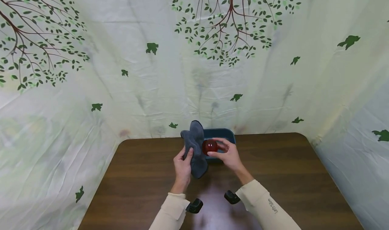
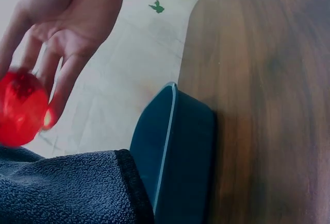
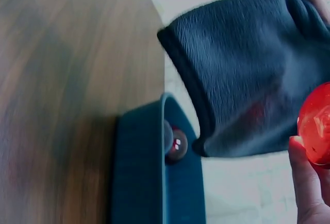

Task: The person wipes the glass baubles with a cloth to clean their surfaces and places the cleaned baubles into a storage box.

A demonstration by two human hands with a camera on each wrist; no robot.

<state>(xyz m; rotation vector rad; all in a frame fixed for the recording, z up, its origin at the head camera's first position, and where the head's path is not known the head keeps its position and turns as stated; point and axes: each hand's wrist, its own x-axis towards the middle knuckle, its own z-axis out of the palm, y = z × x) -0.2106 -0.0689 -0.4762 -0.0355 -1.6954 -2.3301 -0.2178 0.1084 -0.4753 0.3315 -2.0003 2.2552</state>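
Note:
My right hand (image 1: pixel 226 153) holds a glossy red ball (image 1: pixel 209 146) in its fingertips above a dark blue tray (image 1: pixel 226 134) at the table's far edge. The ball (image 2: pixel 20 108) glows red between the right hand's fingers (image 2: pixel 62 87) in the left wrist view. My left hand (image 1: pixel 183 164) grips a dark grey cloth (image 1: pixel 195 145) that hangs upright right beside the ball. In the right wrist view the cloth (image 3: pixel 247 74) drapes over the tray (image 3: pixel 142 172), the ball (image 3: pixel 317 126) is at the right edge, and a darker ball (image 3: pixel 175 142) lies inside the tray.
The brown wooden table (image 1: pixel 273 176) stretches out on both sides of the hands. A pale backdrop printed with trees and birds (image 1: pixel 212 54) closes off the back and sides. The tray sits close to the table's far edge.

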